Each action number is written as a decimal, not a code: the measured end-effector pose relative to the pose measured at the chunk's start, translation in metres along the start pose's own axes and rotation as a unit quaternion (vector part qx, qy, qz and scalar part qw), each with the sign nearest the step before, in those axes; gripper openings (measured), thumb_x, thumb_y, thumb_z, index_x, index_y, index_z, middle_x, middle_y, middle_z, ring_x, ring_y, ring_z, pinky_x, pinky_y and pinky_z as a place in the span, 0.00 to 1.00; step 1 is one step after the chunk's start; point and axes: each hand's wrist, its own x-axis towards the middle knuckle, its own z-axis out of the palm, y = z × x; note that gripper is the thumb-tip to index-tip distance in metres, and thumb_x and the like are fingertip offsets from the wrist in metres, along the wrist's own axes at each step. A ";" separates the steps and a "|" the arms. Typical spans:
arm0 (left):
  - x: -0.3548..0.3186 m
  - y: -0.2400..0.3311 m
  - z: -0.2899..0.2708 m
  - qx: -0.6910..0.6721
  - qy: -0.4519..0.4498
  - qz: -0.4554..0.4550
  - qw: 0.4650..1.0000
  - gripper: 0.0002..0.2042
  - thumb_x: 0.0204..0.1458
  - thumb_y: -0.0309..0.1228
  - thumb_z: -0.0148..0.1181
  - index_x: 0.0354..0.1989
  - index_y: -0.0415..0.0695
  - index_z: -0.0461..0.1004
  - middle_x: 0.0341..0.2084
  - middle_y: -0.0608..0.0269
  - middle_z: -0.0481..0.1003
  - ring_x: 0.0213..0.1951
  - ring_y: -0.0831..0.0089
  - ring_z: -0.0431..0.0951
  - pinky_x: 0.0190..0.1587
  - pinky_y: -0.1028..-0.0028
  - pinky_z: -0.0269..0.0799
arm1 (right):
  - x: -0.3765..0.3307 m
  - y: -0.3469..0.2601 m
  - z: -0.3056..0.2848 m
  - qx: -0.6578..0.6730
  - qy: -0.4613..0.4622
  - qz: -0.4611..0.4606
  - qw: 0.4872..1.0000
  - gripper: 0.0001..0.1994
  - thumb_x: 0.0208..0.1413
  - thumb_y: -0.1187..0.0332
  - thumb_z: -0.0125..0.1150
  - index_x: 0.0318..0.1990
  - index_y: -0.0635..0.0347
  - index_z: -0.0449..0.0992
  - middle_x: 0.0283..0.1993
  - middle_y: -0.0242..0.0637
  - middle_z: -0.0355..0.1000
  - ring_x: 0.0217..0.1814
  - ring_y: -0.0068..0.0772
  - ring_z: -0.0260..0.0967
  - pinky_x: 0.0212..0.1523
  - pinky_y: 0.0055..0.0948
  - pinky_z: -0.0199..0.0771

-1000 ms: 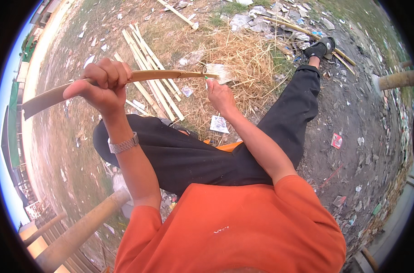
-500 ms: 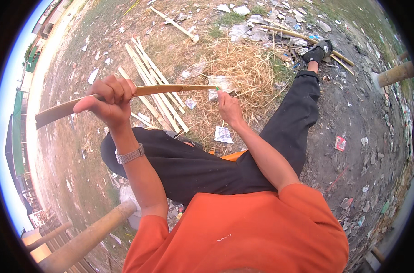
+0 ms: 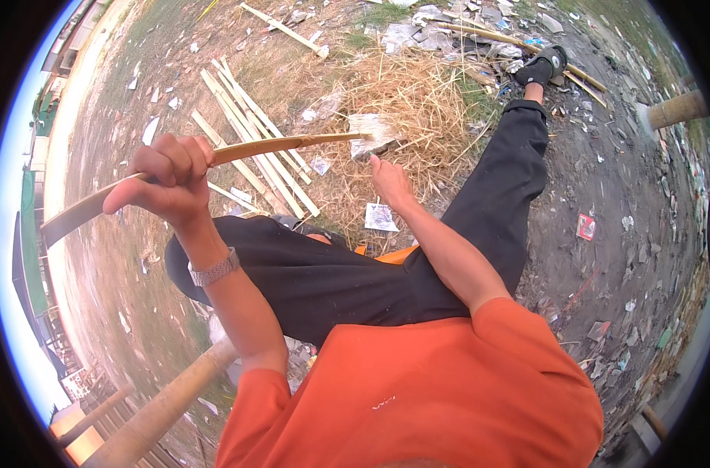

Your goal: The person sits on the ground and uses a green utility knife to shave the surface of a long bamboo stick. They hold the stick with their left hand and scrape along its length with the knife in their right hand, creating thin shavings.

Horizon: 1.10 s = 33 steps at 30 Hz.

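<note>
I see my left hand (image 3: pixel 170 181) clamped around a long bamboo strip (image 3: pixel 214 160), its axis running from eight o'clock to two o'clock. My right hand (image 3: pixel 388 181) hovers empty, fingers loose, just under the strip's far tip.

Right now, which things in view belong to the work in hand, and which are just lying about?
In hand:
- bamboo strip, gripped by left hand
- right hand, free, near its tip

Lying about:
- cut strips
- dry straw
- paper scraps
- red wrapper
</note>
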 end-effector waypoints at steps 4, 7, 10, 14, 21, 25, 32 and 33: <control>-0.005 0.003 -0.005 0.015 0.001 -0.006 1.000 0.33 0.39 0.72 0.32 0.13 0.49 0.49 0.08 0.72 0.48 0.09 0.78 0.50 0.17 0.74 0.55 | -0.005 -0.016 -0.005 0.030 -0.031 -0.040 0.998 0.29 0.62 0.51 0.30 0.36 0.68 0.75 0.34 0.63 0.71 0.40 0.65 0.68 0.45 0.52 0.67; -0.006 0.004 -0.007 0.026 -0.009 -0.004 1.000 0.34 0.39 0.73 0.31 0.14 0.49 0.49 0.08 0.72 0.48 0.09 0.78 0.50 0.18 0.73 0.56 | -0.004 -0.021 -0.003 0.041 -0.038 -0.039 0.998 0.29 0.62 0.50 0.30 0.37 0.68 0.75 0.34 0.63 0.71 0.41 0.65 0.68 0.45 0.52 0.67; -0.004 0.001 -0.005 0.012 -0.020 0.000 1.000 0.34 0.39 0.73 0.30 0.14 0.49 0.48 0.08 0.72 0.48 0.09 0.78 0.50 0.18 0.73 0.56 | 0.016 0.001 0.005 0.014 -0.028 -0.004 1.000 0.30 0.62 0.50 0.30 0.37 0.67 0.76 0.36 0.62 0.71 0.42 0.63 0.69 0.46 0.51 0.67; -0.004 -0.001 -0.005 -0.019 -0.018 -0.005 1.000 0.34 0.39 0.73 0.29 0.14 0.49 0.48 0.09 0.72 0.47 0.10 0.77 0.50 0.18 0.73 0.56 | 0.024 0.016 0.004 -0.022 -0.032 0.023 0.999 0.29 0.62 0.50 0.31 0.37 0.67 0.76 0.38 0.61 0.72 0.44 0.60 0.70 0.47 0.50 0.68; -0.003 -0.001 -0.010 -0.076 -0.050 -0.020 0.996 0.34 0.37 0.74 0.31 0.13 0.49 0.49 0.09 0.72 0.46 0.11 0.77 0.50 0.17 0.73 0.54 | 0.043 0.029 0.021 -0.070 -0.031 0.068 0.995 0.29 0.62 0.50 0.32 0.40 0.67 0.76 0.39 0.60 0.72 0.44 0.59 0.70 0.46 0.49 0.70; -0.001 -0.002 -0.011 -0.102 -0.047 -0.019 0.993 0.35 0.35 0.74 0.33 0.13 0.49 0.49 0.09 0.72 0.46 0.11 0.77 0.49 0.16 0.73 0.51 | 0.059 0.055 0.027 -0.081 -0.021 0.090 0.992 0.28 0.63 0.50 0.32 0.40 0.65 0.76 0.39 0.57 0.73 0.44 0.56 0.71 0.44 0.48 0.71; 0.002 0.003 -0.007 0.090 0.163 -0.021 0.982 0.33 0.44 0.70 0.33 0.12 0.50 0.47 0.09 0.72 0.46 0.11 0.77 0.47 0.19 0.74 0.53 | 0.064 0.054 0.028 -0.190 0.000 0.074 0.979 0.27 0.62 0.49 0.35 0.34 0.66 0.75 0.35 0.52 0.74 0.40 0.53 0.73 0.40 0.45 0.73; 0.005 0.003 0.000 0.138 0.211 -0.020 0.968 0.32 0.47 0.69 0.34 0.12 0.50 0.47 0.09 0.72 0.46 0.11 0.77 0.47 0.20 0.74 0.54 | 0.071 0.052 0.025 -0.203 0.012 0.058 0.977 0.27 0.62 0.50 0.35 0.32 0.67 0.74 0.32 0.53 0.74 0.40 0.53 0.73 0.39 0.45 0.74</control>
